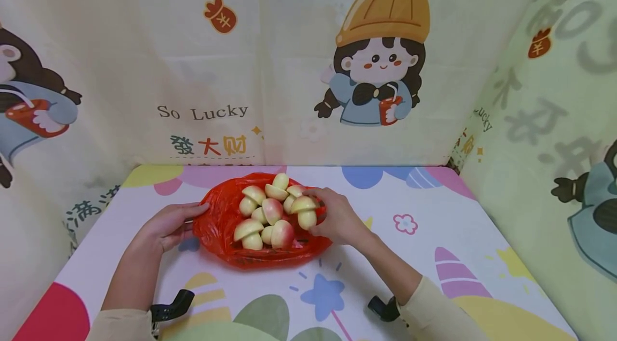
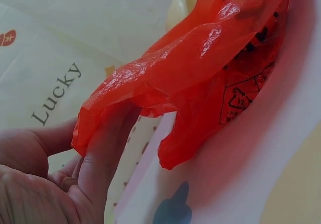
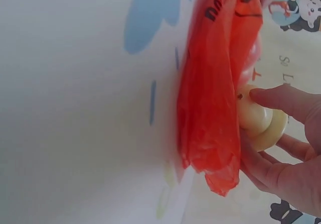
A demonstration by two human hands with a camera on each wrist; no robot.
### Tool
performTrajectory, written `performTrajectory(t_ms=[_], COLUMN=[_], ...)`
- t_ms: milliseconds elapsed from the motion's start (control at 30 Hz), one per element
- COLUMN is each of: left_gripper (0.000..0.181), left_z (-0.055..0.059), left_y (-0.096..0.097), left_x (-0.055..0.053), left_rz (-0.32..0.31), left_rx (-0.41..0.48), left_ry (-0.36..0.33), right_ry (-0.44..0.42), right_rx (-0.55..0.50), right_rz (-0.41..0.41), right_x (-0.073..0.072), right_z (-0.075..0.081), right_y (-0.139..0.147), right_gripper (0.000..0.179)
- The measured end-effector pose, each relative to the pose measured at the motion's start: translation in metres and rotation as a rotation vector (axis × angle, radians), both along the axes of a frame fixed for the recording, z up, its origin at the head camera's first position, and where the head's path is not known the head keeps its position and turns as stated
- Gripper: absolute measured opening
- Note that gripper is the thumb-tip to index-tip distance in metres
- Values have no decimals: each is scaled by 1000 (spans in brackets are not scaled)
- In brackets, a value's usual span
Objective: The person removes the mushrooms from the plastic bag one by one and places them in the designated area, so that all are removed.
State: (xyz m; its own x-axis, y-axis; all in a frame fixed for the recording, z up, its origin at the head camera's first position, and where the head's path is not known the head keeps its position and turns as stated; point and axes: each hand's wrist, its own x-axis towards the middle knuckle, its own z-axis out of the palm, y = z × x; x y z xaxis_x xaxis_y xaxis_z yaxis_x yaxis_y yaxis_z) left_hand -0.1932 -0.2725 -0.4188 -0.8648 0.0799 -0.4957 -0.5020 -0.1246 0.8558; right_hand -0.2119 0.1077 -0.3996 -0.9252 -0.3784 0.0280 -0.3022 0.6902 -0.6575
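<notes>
An open red plastic bag [image 1: 217, 236] lies on the table with several mushrooms [image 1: 248, 231] in it, pale yellow with some pink-tinged caps. My left hand [image 1: 164, 226] is at the bag's left side. In the left wrist view that hand [image 2: 60, 179] pinches the bag's edge [image 2: 125, 81] between thumb and fingers. At the right side of the bag, my right hand [image 1: 339, 218] grips one mushroom [image 1: 306, 218]. The right wrist view shows the thumb on the stem of this mushroom [image 3: 253, 113] and the fingers around its cap, beside the bag's crumpled rim [image 3: 213, 133].
The table [image 1: 385, 255] has a white top printed with coloured shapes. Cloth walls [image 1: 289, 62] with cartoon figures and lettering enclose it at the back and sides. A black wrist-camera mount [image 1: 173, 304] sits by the left sleeve, another mount [image 1: 384, 309] by the right.
</notes>
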Motion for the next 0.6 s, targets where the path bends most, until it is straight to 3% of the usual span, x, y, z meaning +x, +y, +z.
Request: performTrajectory(t_ms=[300, 600], left_gripper=[76, 76], left_z=[-2, -3], left_y=[0, 0], left_x=[1, 0], left_rz=[4, 5], left_rx=[0, -6], left_ry=[-16, -11], right_ry=[-3, -33], right_rx=[-12, -100], right_rz=[-46, -49], right_x=[-6, -15], right_z=[8, 19], right_y=[9, 21], right_gripper=[74, 76])
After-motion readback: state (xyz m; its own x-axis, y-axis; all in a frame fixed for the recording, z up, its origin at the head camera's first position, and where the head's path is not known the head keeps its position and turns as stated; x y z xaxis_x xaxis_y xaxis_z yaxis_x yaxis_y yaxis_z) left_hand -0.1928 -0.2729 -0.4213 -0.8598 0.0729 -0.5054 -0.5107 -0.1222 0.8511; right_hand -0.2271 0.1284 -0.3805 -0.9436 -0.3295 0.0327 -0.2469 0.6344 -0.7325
